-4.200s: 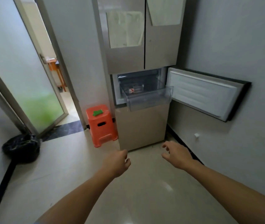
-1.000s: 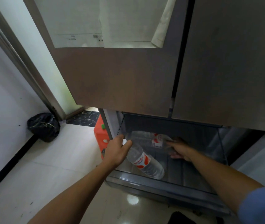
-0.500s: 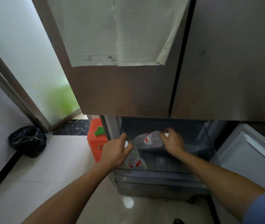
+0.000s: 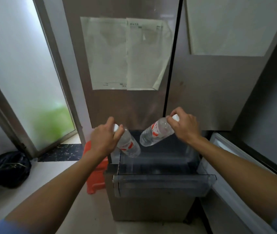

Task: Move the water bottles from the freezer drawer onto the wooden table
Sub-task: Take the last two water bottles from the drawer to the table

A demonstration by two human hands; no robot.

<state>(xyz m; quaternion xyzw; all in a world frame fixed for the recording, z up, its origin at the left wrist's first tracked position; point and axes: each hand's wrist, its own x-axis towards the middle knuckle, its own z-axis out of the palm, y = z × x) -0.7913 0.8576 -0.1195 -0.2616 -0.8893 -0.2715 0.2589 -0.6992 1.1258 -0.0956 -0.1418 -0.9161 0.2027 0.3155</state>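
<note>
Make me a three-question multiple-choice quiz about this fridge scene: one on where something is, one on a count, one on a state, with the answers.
1. Where does the orange stool stand?
A) on the floor, left of the freezer drawer
B) inside the drawer
C) right of the drawer

2. How many water bottles are being held?
A) one
B) two
C) three

3. How is the freezer drawer?
A) pushed shut
B) pulled open
C) lying on the floor

Answers:
1 A: the stool shows against the drawer's left side.
2 B: the left hand grips the left water bottle at its cap end, and the right hand grips the right water bottle the same way.
3 B: its clear front juts out below the fridge doors.
</note>
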